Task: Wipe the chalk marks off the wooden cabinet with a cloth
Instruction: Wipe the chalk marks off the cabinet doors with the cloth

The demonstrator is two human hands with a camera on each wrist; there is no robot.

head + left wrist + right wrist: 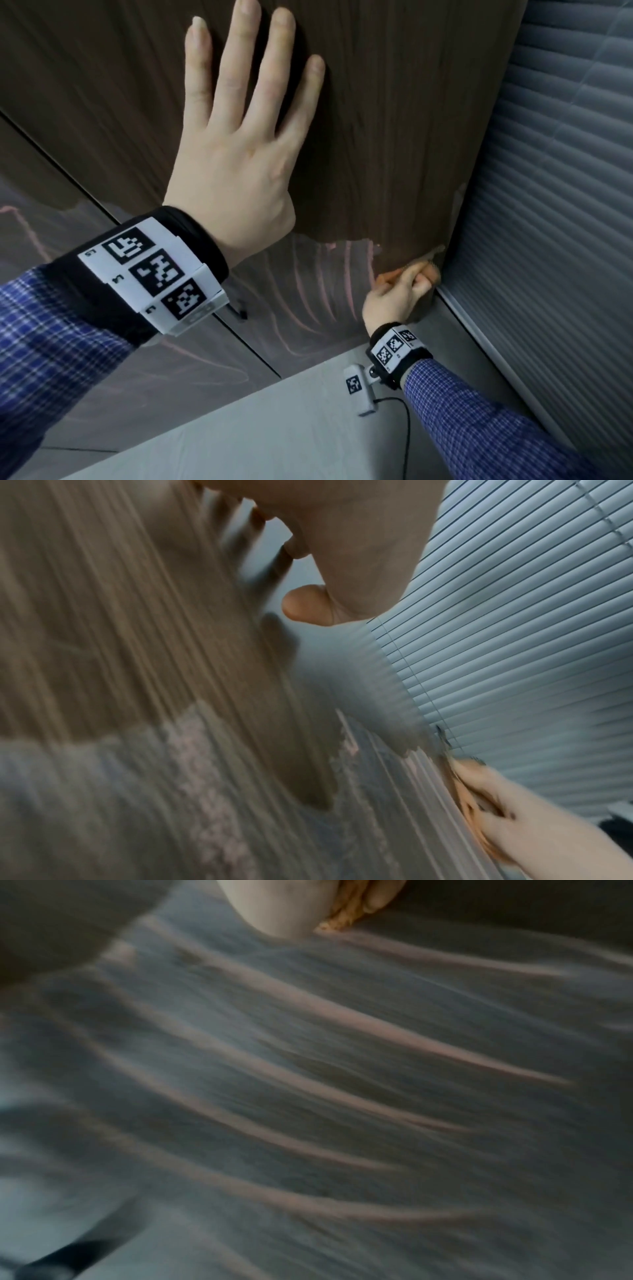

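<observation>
The dark wooden cabinet door (394,120) stands upright in front of me. Pink chalk marks (329,284) curve across its lower part in a greyish haze; above them the wood is dark. My left hand (236,137) lies flat on the door, fingers straight and spread. Low at the door's right edge, my right hand (394,298) grips a small orange cloth (390,275) and presses it on the wood. In the blurred left wrist view the cloth (469,799) shows under that hand (534,823). The right wrist view shows the chalk marks (308,1047) and a bit of cloth (346,918).
Grey slatted blinds (565,171) run close along the door's right edge. A second door to the left, past a seam, carries more chalk lines (20,219). A small dark handle (239,310) sits by the seam. Pale floor (274,428) lies below.
</observation>
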